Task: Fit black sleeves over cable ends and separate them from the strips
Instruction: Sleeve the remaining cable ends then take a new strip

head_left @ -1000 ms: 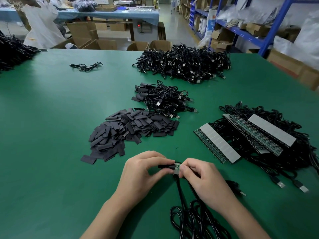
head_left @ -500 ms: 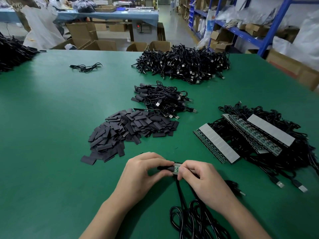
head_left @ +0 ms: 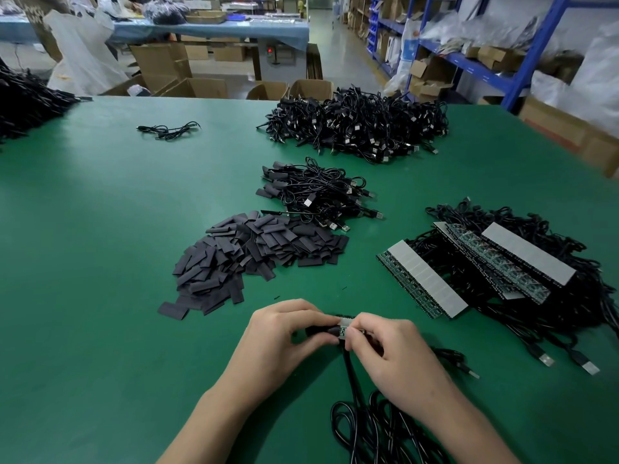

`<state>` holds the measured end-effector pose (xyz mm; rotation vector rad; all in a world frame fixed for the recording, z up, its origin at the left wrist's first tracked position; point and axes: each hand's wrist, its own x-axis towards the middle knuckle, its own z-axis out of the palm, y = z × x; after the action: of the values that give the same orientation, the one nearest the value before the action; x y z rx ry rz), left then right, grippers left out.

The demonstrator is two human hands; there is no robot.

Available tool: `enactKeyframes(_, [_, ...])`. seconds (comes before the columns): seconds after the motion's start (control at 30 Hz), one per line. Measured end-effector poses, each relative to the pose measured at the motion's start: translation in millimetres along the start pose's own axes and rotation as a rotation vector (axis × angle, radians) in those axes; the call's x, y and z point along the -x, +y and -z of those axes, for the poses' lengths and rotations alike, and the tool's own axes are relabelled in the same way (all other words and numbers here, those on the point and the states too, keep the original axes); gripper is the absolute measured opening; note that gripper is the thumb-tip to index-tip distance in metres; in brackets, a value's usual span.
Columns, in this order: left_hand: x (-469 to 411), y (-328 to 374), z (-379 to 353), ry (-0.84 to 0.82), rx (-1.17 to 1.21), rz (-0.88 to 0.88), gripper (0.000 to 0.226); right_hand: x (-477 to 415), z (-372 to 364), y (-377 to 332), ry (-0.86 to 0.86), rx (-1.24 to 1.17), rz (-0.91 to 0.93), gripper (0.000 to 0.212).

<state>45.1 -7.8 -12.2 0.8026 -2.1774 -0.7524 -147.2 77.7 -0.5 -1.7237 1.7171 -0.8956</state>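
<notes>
Green bench [head_left: 100, 262]: a flat green cover fills the view, with the goods lying on it in separate heaps.
Room: blue shelving [head_left: 536, 51] with cartons and bags stands at 1 o'clock; open cardboard boxes [head_left: 201, 87] sit past the far edge at 12 o'clock, with a blue-covered table [head_left: 201, 28] behind them.
Far heaps: a big cable heap [head_left: 358, 125] lies at 12 o'clock, a single loose cable [head_left: 169, 130] at 11, and another black heap [head_left: 23, 108] at the 10 o'clock edge.
Middle: a smaller heap of sleeved cables [head_left: 315, 192] touches the far side of the sleeve pile [head_left: 254, 256], which lies flat at 11 o'clock of the hands.
Strips [head_left: 422, 279]: grey-backed rows of green boards at 2 o'clock, resting on their tangled leads.
Left hand [head_left: 281, 333]: near the 6 o'clock edge, thumb and fingers pinching a black sleeve [head_left: 318, 330].
Right hand [head_left: 392, 349]: fingertip to fingertip with the left, pinching the cable end [head_left: 343, 326], a small green board.
Sleeve against end: the sleeve sits at 9 o'clock of the board, touching it; how far it covers the board cannot be told.
Coiled cable [head_left: 368, 430]: runs from the board towards 6 o'clock, between the forearms.
</notes>
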Motion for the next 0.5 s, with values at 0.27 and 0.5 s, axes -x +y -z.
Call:
enactKeyframes(0.27, [0.9,2.5,-3.1,-0.03,0.023,-0.033,0.019,-1.2,4.1,0.8,-0.076,-0.102,-0.02,0.025])
enactKeyframes(0.5, [0.6,1.6,-0.4,0.03,0.031,-0.019,0.018,-1.9,10.9,0.5,-0.006,-0.197,0.023,0.016])
